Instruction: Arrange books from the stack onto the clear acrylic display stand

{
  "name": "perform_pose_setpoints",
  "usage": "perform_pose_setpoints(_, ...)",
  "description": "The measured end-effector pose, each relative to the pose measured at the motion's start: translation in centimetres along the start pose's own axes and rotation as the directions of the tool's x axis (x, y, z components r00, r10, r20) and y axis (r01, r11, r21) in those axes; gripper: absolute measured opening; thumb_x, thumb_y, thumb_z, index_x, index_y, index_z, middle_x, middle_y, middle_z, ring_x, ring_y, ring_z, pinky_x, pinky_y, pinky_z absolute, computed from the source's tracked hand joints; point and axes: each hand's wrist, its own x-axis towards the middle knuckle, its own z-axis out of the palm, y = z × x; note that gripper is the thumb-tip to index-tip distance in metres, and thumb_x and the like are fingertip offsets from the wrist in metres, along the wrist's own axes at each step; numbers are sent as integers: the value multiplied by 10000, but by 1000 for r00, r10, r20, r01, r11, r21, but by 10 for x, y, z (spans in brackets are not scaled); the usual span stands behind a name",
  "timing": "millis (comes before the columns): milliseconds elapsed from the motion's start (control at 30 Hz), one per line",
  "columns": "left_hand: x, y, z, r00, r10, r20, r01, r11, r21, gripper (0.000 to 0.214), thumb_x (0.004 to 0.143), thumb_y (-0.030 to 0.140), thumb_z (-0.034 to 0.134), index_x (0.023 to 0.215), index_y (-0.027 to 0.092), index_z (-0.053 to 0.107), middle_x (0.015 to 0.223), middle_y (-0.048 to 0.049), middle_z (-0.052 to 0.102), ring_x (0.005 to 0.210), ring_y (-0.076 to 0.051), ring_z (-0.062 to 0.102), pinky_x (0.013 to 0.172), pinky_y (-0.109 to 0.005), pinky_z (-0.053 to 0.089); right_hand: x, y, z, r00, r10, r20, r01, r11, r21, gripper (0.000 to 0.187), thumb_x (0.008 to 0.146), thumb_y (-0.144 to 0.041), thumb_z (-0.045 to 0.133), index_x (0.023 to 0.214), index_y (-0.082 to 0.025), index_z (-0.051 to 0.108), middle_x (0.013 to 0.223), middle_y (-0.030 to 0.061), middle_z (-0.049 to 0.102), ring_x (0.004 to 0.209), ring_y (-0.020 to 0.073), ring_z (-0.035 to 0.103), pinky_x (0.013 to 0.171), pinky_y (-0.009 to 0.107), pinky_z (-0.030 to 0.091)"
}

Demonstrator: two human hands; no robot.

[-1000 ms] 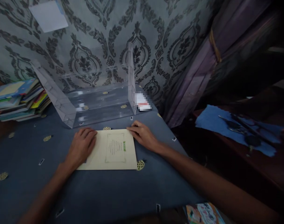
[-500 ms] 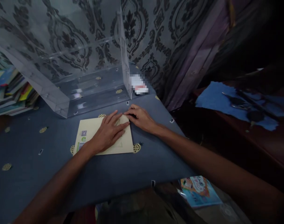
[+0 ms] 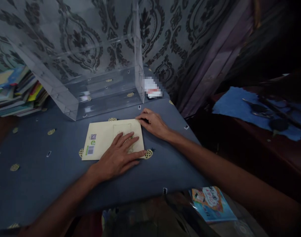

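A thin, cream-coloured rectangular paper booklet [image 3: 100,135] lies flat on the table, which is covered with a dark blue-grey cloth [image 3: 54,184] printed with small yellow pineapples. The face turned up carries a square printed code, a round green mark and a barcode near its left edge, and a faint printed frame towards the right, partly hidden by fingers.

The left hand [image 3: 117,156] rests palm down across the lower right part of the booklet, its fingers spread wide and its thumb reaching the right edge; it grasps nothing. The right hand [image 3: 152,123] is at the upper right corner, thumb and forefinger drawn narrowly together with the fingertips at the corner. Whether they pinch the paper cannot be told.

Beyond the booklet, and apart from it, stands a clear plastic rack [image 3: 139,70] with upright side panels. A stack of colourful books [image 3: 17,93] is to the left of the rack, and a white item [image 3: 152,88], blurred into blocks, lies just beside its right panel. Behind are a grey wall with dark ornamental patterns [image 3: 83,42] and a purple curtain [image 3: 214,62]. At the right, a bright blue cloth [image 3: 229,105] lies on a dark red surface [image 3: 281,158], with dark objects on it. Below the table edge is a blue and orange printed packet [image 3: 214,205].
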Motion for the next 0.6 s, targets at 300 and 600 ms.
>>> perform_pose_setpoints(300,-18,17,-22,995,-81,-56,62,957,-284,275,974,310,599,724,214,661,958,-22,693,1173,-193,617,1199,-483,328,-33,-50,-8,957,-35,288,148,912,-383,131,913,-145,509,872,-160,632,826,73,647,760,204,576,706,312,406)
perform_pose_setpoints(600,-96,2,-2,662,-649,-375,692,721,-26,255,983,360,542,1190,217,581,1415,-166,520,1374,-350,467,1044,-578,485,-74,-102,17,841,-143,522,289,934,-210,134,998,-196,459,979,-175,590,925,82,678,834,212,623,755,333,460)
